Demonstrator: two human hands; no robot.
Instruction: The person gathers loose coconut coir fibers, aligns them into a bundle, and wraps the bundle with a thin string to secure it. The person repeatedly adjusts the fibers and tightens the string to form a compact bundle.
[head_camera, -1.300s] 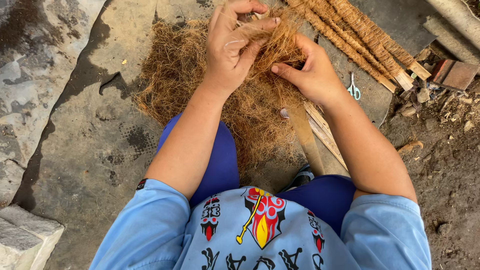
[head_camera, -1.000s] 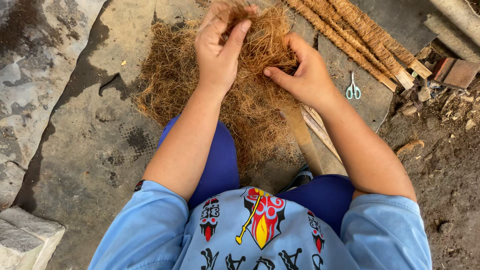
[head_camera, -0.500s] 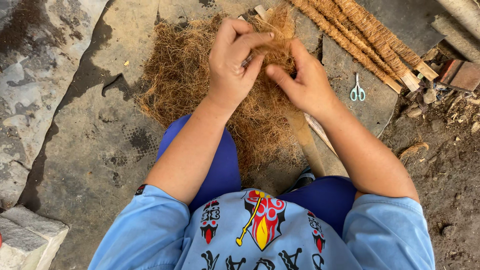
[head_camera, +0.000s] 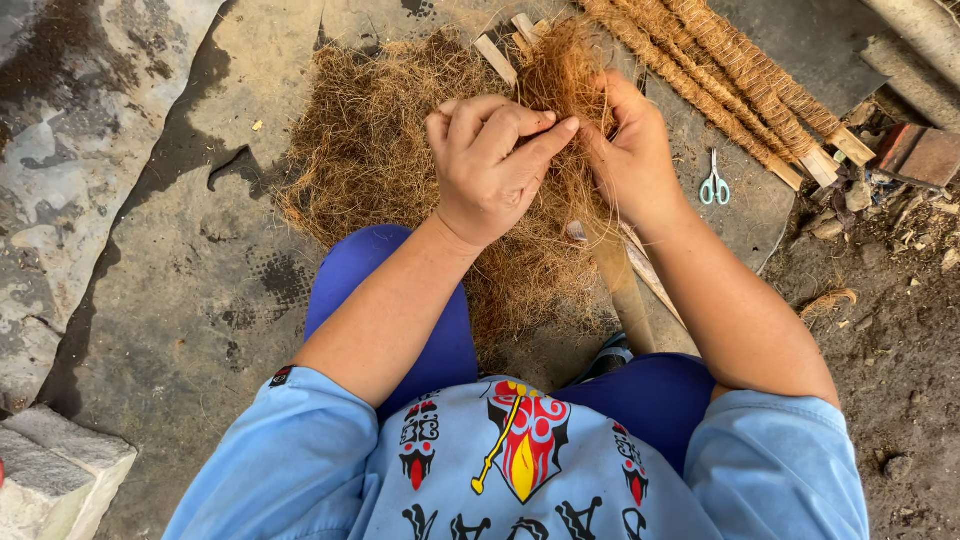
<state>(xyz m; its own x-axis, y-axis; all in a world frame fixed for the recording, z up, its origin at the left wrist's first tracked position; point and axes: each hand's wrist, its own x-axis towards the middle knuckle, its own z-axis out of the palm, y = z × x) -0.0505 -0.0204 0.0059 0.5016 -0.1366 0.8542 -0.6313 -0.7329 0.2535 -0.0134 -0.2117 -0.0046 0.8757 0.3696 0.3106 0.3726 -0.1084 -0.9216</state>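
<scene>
Coir tuft (head_camera: 563, 75) pinched between both hands (left (head_camera: 490, 165), right (head_camera: 628, 150)).

Light-blue short-sleeved shirt (head_camera: 300, 470) with colourful printed emblems; deep-blue trousers (head_camera: 440, 330)

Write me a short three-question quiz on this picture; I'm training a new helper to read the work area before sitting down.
1. True or false: the scissors lie on the person's left side.
2. What do the left hand and the right hand both grip?
A. a tuft of brown fibre
B. a stone block
C. the scissors
3. Fill in: the fibre-wrapped sticks lie at the upper ____ of the view.

Key
1. False: they lie on the ground to the right, beyond the right hand.
2. A: both sets of fingers are closed on the tuft of brown fibre, above the fibre pile.
3. right
</scene>
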